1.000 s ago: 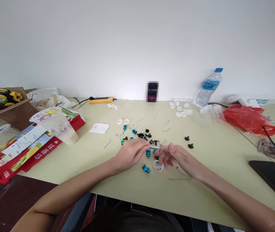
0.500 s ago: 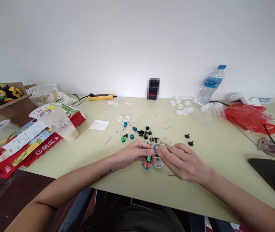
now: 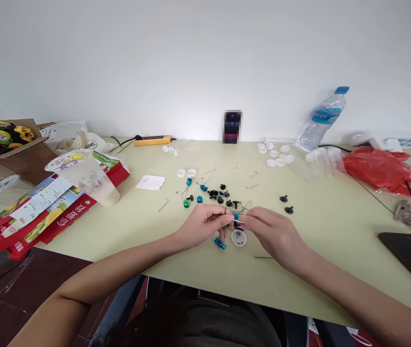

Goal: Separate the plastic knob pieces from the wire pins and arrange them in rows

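My left hand [image 3: 205, 224] is closed in a pinch near the table's front middle, with a bit of green showing under its fingers. Close to its right, my right hand [image 3: 272, 233] is closed too, its fingertips at a thin light piece that reaches toward the left fingertips. A blue part [image 3: 236, 216] shows between the hands. Below them lie a blue metal piece [image 3: 220, 243] and a white cap [image 3: 239, 238] holding small dark bits. Beyond the hands are black round-headed parts [image 3: 227, 194], a green knob [image 3: 186, 204], a blue knob [image 3: 200, 199] and thin bent wires.
A leaning water bottle [image 3: 326, 118], white caps [image 3: 273, 153] and a red plastic bag [image 3: 378, 168] are at the right. A drink cup [image 3: 91, 180] stands on a red bag [image 3: 71, 212] at the left. A dark phone [image 3: 405, 258] lies front right.
The right fingers have folded lower beside the left fingertips, and a thin light piece now shows between them. Less of the green piece is visible. The camera view has shifted slightly.
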Demonstrator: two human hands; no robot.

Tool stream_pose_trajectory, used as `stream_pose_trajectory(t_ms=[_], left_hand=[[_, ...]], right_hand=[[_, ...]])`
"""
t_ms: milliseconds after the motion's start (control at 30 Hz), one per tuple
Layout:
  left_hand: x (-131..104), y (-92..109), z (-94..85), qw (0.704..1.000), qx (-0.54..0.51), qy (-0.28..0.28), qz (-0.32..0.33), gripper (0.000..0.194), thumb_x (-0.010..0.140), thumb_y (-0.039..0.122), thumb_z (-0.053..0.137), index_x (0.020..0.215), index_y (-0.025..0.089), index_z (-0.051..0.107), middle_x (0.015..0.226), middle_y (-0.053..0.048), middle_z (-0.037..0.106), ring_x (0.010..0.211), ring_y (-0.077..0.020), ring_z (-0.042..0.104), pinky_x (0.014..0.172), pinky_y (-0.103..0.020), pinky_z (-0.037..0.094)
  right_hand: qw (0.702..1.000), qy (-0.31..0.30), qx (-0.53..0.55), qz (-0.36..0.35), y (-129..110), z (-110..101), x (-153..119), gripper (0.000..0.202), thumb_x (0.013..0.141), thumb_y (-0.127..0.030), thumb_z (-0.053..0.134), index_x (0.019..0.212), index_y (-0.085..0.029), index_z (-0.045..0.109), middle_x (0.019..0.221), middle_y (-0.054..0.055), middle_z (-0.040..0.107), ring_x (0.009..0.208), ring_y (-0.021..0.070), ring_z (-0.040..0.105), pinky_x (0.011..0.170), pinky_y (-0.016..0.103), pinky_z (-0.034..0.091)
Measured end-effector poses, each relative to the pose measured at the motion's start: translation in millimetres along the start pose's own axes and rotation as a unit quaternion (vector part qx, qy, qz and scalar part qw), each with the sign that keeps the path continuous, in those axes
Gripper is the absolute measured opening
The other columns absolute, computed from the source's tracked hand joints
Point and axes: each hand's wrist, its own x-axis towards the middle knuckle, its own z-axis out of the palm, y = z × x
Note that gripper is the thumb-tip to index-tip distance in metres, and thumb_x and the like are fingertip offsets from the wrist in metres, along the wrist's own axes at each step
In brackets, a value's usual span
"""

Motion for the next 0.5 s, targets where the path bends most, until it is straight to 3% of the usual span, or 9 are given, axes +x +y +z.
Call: stream_pose_trajectory(t_ms=[67, 133, 167, 233, 300, 367, 400, 433, 500], left_hand=[[3, 2, 1.1, 0.978, -0.153, -0.095, -0.105, 0.037, 0.092, 0.043, 0.044, 0.079, 0.011, 0.058, 0.076, -0.007, 0.065, 0.057, -0.0103, 0.061, 0.058, -0.024, 0.053], [4, 3, 0.6, 0.965, -0.196, -0.121, -0.125, 0.036, 0.091, 0.041, 0.046, 0.078, 0.01, 0.059, 0.076, -0.008, 0.065, 0.057, -0.01, 0.06, 0.058, -0.024, 0.053], [3, 2, -0.1, 0.976, -0.168, -0.092, -0.105, 0.035, 0.091, 0.04, 0.046, 0.079, 0.01, 0.059, 0.076, -0.008, 0.065, 0.057, -0.0102, 0.06, 0.058, -0.025, 0.053], [1, 0, -2.1, 0.999, -0.029, 0.014, -0.002, 0.032, 0.093, 0.035, 0.044, 0.08, 0.01, 0.061, 0.077, -0.008, 0.065, 0.062, -0.0127, 0.062, 0.063, -0.028, 0.054], [-1, -3, -4.2, 0.971, 0.162, 0.103, 0.144, 0.025, 0.091, 0.028, 0.047, 0.08, 0.012, 0.063, 0.08, -0.009, 0.067, 0.073, -0.017, 0.065, 0.069, -0.033, 0.056], [-4, -5, -5.1, 0.908, 0.303, 0.116, 0.264, 0.017, 0.088, 0.021, 0.052, 0.079, 0.015, 0.064, 0.084, -0.008, 0.068, 0.08, -0.019, 0.065, 0.072, -0.034, 0.056], [-4, -5, -4.7, 0.889, 0.336, 0.104, 0.294, 0.015, 0.087, 0.02, 0.054, 0.078, 0.016, 0.064, 0.084, -0.008, 0.068, 0.08, -0.019, 0.065, 0.071, -0.034, 0.056], [-4, -5, -3.8, 0.884, 0.344, 0.096, 0.301, 0.014, 0.087, 0.02, 0.054, 0.077, 0.017, 0.064, 0.083, -0.007, 0.068, 0.078, -0.0185, 0.065, 0.07, -0.034, 0.057], [-4, -2, -0.7, 0.926, 0.274, 0.095, 0.241, 0.018, 0.089, 0.023, 0.051, 0.078, 0.016, 0.064, 0.08, -0.007, 0.067, 0.073, -0.0165, 0.064, 0.069, -0.032, 0.056]], right_hand=[[0.98, 0.01, -0.136, -0.145, 3, -3, -2, 0.023, 0.094, -0.014, 0.04, 0.09, -0.018, 0.062, 0.077, 0.005, 0.063, 0.068, 0.0149, 0.054, 0.062, 0.029, 0.04], [0.974, 0.01, -0.147, -0.174, 7, -6, -2, 0.019, 0.093, -0.018, 0.044, 0.101, -0.018, 0.061, 0.091, 0.008, 0.066, 0.078, 0.0174, 0.058, 0.068, 0.032, 0.043], [0.986, 0.024, -0.105, -0.131, 8, -6, -2, 0.021, 0.094, -0.025, 0.045, 0.107, -0.018, 0.06, 0.097, 0.009, 0.066, 0.083, 0.0185, 0.058, 0.071, 0.033, 0.044], [0.997, 0.03, 0.066, 0.031, 9, -5, -1, 0.036, 0.096, -0.043, 0.036, 0.111, -0.018, 0.057, 0.095, 0.01, 0.065, 0.08, 0.0184, 0.06, 0.068, 0.032, 0.046], [0.941, -0.032, 0.277, 0.194, 7, -3, 1, 0.053, 0.096, -0.053, 0.021, 0.1, -0.017, 0.059, 0.075, 0.007, 0.063, 0.059, 0.0142, 0.055, 0.053, 0.027, 0.042], [0.859, -0.124, 0.41, 0.281, 2, -1, 2, 0.059, 0.095, -0.057, 0.016, 0.082, -0.017, 0.057, 0.055, 0.0, 0.052, 0.043, 0.0097, 0.041, 0.042, 0.023, 0.031], [0.841, -0.151, 0.428, 0.295, 0, 0, 2, 0.057, 0.094, -0.058, 0.019, 0.077, -0.017, 0.056, 0.051, -0.002, 0.047, 0.04, 0.0084, 0.035, 0.04, 0.022, 0.027], [0.848, -0.153, 0.414, 0.292, -3, 0, 2, 0.054, 0.094, -0.056, 0.024, 0.074, -0.017, 0.054, 0.05, -0.004, 0.043, 0.041, 0.0078, 0.033, 0.041, 0.022, 0.026], [0.921, -0.098, 0.296, 0.235, -5, 1, 1, 0.044, 0.096, -0.047, 0.032, 0.074, -0.017, 0.056, 0.054, -0.003, 0.045, 0.047, 0.0086, 0.037, 0.046, 0.023, 0.031]])
